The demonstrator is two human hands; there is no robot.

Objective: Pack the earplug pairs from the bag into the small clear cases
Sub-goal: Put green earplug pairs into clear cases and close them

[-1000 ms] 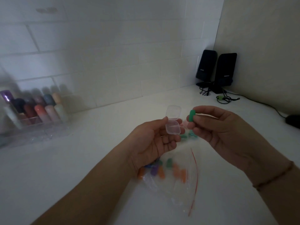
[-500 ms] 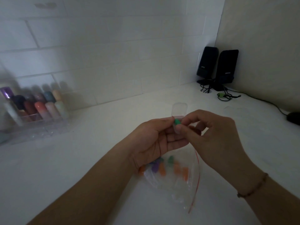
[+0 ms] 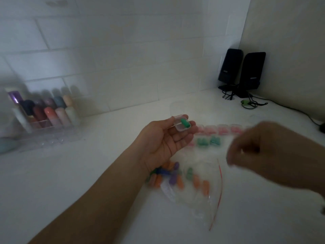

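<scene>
My left hand (image 3: 163, 141) holds a small clear case (image 3: 181, 125) at its fingertips, lid open, with a green earplug (image 3: 185, 123) lying in it. My right hand (image 3: 267, 154) is blurred, off to the right and above the bag, fingers curled; I cannot tell if anything is in it. The clear zip bag (image 3: 198, 187) with a red seal lies on the counter below my hands, holding several orange, purple and green earplugs (image 3: 175, 178). Behind the hands sit rows of small cases with pink earplugs (image 3: 223, 129) and green earplugs (image 3: 207, 140).
A clear organiser with coloured bottles (image 3: 47, 113) stands at the back left by the tiled wall. Two black speakers (image 3: 242, 73) with cables (image 3: 249, 103) are in the back right corner. A dark object (image 3: 322, 127) sits at the right edge.
The green earplug went from my right fingers into the case held in my left hand. My right hand then pulled away to the right and down.
</scene>
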